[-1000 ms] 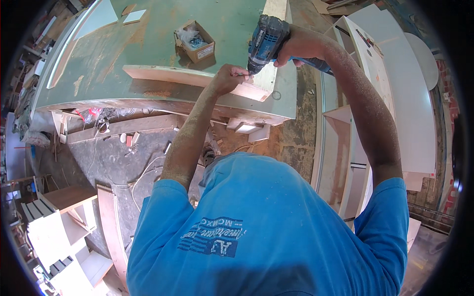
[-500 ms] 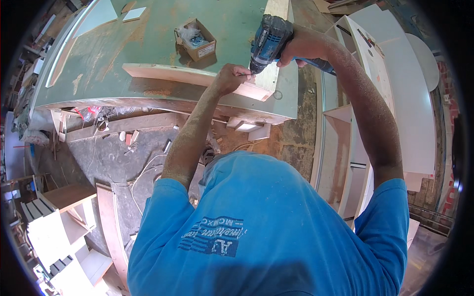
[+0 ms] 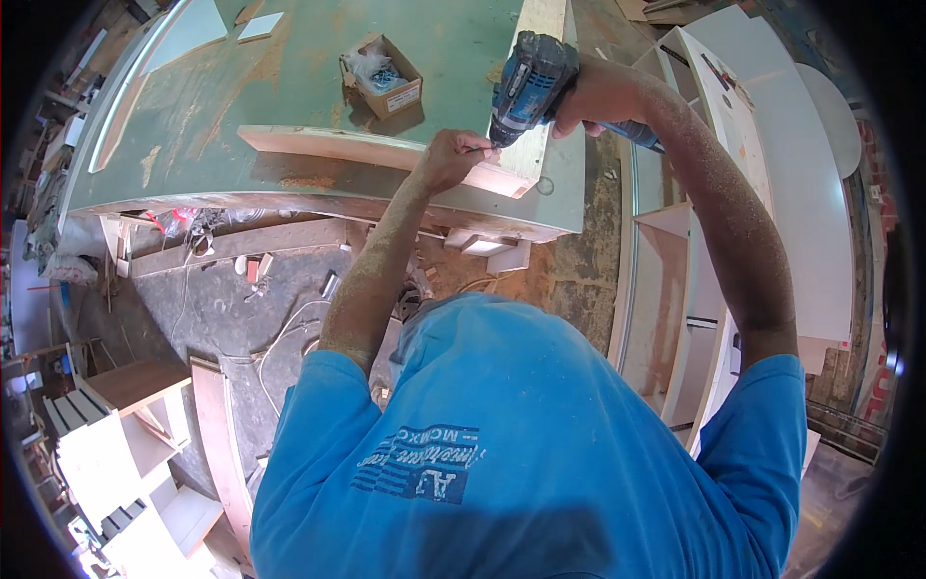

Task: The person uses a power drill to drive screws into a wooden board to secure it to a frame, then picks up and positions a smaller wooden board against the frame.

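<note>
My right hand [image 3: 600, 95] is closed round the grip of a blue and black cordless drill [image 3: 529, 89], its nose pointing down at a corner where two boards meet. Beside the tip of the drill, my left hand [image 3: 453, 159] pinches with thumb and forefinger; what sits between them is too small to make out. One narrow board [image 3: 333, 148] stands on edge along the front of the green worktable [image 3: 289, 82]. The other board, pale plywood [image 3: 526, 159], runs away from me under the drill. Sawdust covers both my forearms.
An open cardboard box [image 3: 397, 95] with screws and a plastic bag sits on the table behind the narrow board. White cabinet carcasses [image 3: 666, 220] stand close on my right. Lower left are more cabinet parts [image 3: 145, 386] and a long plank [image 3: 220, 434]. A cable [image 3: 280, 338] lies on the floor.
Hardly anything differs. The drill and my right hand have shifted very slightly toward the right and down, with the nose still at the board corner. My left hand keeps its pinch there.
</note>
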